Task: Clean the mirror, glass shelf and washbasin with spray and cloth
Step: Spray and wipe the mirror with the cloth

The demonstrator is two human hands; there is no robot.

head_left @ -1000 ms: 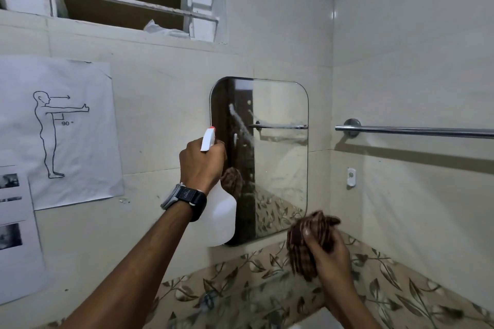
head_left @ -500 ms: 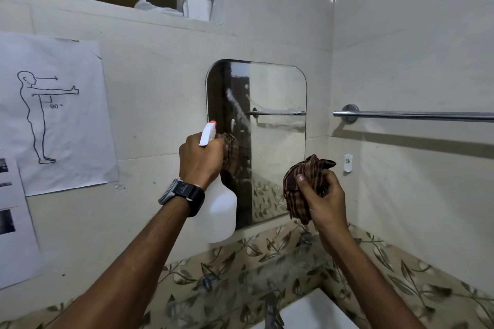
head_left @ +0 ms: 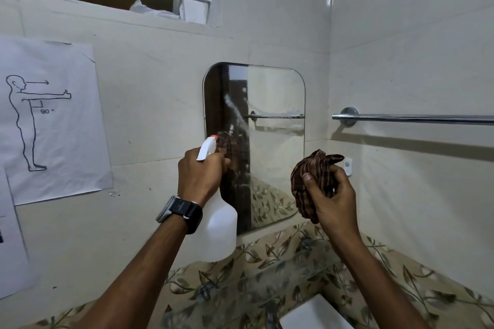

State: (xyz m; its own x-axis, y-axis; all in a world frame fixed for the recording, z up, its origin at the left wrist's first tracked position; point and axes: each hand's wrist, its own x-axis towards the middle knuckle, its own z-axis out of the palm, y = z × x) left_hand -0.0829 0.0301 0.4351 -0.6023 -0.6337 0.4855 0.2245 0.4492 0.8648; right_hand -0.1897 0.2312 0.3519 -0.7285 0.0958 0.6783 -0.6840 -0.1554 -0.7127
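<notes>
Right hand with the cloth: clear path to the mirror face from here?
Probably yes. The right hand holds the cloth bunched, just beside the mirror's right edge, nothing between them. The left hand and spray bottle cover only the lower-left part.

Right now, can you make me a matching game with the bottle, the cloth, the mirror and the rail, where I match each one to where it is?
Things:
1. bottle
2. cloth
3. mirror
4. rail

Places:
A. on the right wall
B. in the left hand
C. on the wall straight ahead
D. in the right hand

Pairs: 1-B, 2-D, 3-C, 4-A
</notes>
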